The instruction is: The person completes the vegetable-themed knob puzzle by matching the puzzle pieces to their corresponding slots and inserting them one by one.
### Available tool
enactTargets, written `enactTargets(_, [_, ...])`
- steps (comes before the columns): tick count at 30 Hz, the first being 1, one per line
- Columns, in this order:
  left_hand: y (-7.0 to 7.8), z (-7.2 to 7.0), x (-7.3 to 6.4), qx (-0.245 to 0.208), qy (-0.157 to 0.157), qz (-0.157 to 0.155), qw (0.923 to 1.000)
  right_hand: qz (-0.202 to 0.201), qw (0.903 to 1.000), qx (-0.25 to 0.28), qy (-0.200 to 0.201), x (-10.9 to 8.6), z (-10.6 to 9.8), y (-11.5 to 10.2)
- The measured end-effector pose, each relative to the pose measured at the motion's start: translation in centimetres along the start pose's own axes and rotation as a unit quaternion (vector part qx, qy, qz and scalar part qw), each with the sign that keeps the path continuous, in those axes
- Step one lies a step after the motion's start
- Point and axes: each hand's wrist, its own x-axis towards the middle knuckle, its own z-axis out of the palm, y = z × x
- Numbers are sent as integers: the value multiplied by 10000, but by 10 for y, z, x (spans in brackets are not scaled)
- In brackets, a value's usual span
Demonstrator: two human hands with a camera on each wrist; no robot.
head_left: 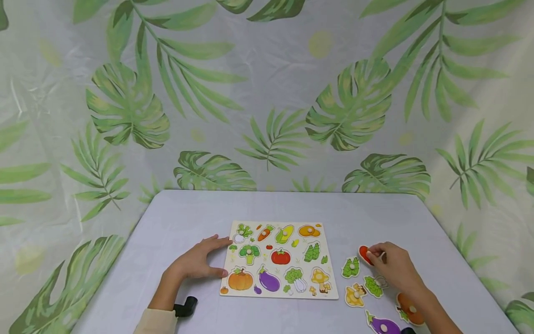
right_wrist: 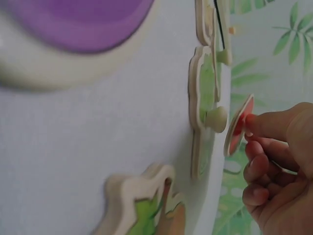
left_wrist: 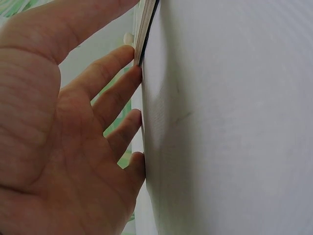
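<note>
My left hand [head_left: 196,262] rests at the left side of a wooden vegetable puzzle board [head_left: 267,292], thumb and fingers spread and touching its edge. In the left wrist view the fingers [left_wrist: 115,73] reach the board's side. My right hand [head_left: 394,264] pinches a red tomato piece [head_left: 365,255] above the table; in the right wrist view this tomato piece [right_wrist: 239,125] is tilted. On the board, knobbed pieces such as the carrot [head_left: 265,233], corn [head_left: 285,234] and broccoli [head_left: 249,254] sit in their places. The tomato picture [head_left: 281,257] at its middle shows no knob.
Loose pieces lie right of the board: asparagus [head_left: 350,267], mushroom [head_left: 354,295], leafy cabbage [head_left: 372,286], eggplant [head_left: 381,324] and pumpkin [head_left: 409,308], partly behind the right forearm. A white cloth covers the table [head_left: 200,208]. A leaf-patterned curtain [head_left: 275,93] hangs behind.
</note>
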Motion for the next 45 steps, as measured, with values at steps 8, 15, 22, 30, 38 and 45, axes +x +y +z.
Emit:
enactTargets(8, [0, -2, -1, 28, -9, 68, 10000, -214, 9996, 181, 73, 1, 3, -22])
enactTargets(15, [0, 0, 0, -37, -5, 49, 10000, -420, 9987, 217, 164, 6, 12, -36])
enactTargets(22, [-1, 0, 0, -20, -7, 100, 9999, -730, 9953, 464, 426, 7, 23, -52])
enactTargets(30, [0, -2, 0, -15, -32, 172, 9998, -970, 9924, 594, 475, 11, 39, -72])
enactTargets(38, [1, -3, 0, 1, -5, 211, 9998, -1051, 9922, 576, 352, 16, 48, -97])
enactTargets(45, [0, -2, 1, -8, -19, 210, 9998, -1262, 9891, 700, 296, 19, 46, -117])
